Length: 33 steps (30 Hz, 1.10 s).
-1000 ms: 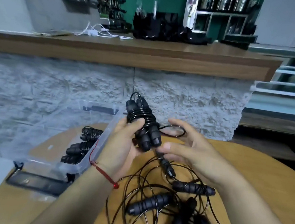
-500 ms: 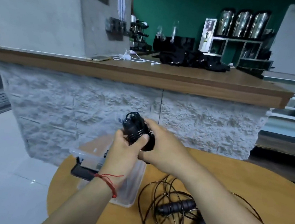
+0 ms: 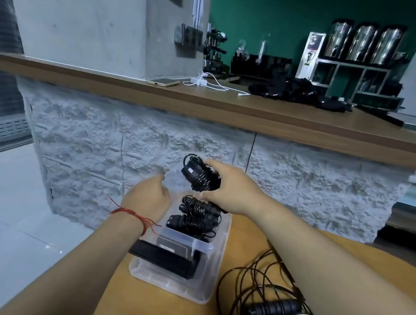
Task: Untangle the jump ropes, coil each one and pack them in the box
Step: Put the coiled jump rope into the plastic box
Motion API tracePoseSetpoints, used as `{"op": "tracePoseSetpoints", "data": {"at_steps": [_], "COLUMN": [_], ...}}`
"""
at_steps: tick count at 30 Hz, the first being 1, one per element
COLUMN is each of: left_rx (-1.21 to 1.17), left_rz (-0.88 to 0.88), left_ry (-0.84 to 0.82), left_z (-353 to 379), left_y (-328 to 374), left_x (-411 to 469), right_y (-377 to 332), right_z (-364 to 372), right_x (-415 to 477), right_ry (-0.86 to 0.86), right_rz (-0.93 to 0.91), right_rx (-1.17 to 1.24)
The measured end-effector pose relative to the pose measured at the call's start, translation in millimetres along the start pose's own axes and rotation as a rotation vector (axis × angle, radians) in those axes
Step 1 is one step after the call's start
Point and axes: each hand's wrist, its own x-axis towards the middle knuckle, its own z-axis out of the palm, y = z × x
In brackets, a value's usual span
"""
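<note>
My right hand grips a coiled black jump rope, its cord wound round the handles, just above the far end of the clear plastic box. Inside the box lie several coiled ropes. My left hand, with a red thread at the wrist, holds the box's left wall, fingers curled at the rim. A tangle of black ropes with loose handles lies on the round wooden table under my right forearm.
A flat black object lies under the box's near end, over a clear lid. The table's left edge drops to a tiled floor. Behind stands a stone-faced counter with a phone, white cables and black items.
My left hand let go of the coiled rope and moved to the box's wall. My right hand now carries the bundle alone, over the box. The view swung left and down.
</note>
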Motion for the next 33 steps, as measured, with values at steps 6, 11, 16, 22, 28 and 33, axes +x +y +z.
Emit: {"op": "tracePoseSetpoints", "data": {"at_steps": [6,11,16,22,28,33], "left_rx": [0.098,0.147,0.125,0.135,0.162,0.214], "left_rz": [0.002,-0.006,0.001,0.031,0.037,-0.005], "left_ry": [-0.019,-0.023,-0.009,-0.009,-0.011,-0.012], "left_z": [30,39,41,44,57,61], "left_y": [-13,-17,-21,-27,-32,-27], "left_x": [-2,6,11,15,19,24], "right_y": [20,40,54,61,64,58], "right_z": [41,84,111,125,129,108], "right_x": [62,101,126,140,134,124], "right_ry": [-0.159,-0.305,-0.35,-0.356,-0.325,-0.203], "right_rz": [0.038,0.09,0.046,0.004,0.009,0.037], "right_rx": [-0.203,-0.389,-0.47,-0.801,-0.75,-0.59]}}
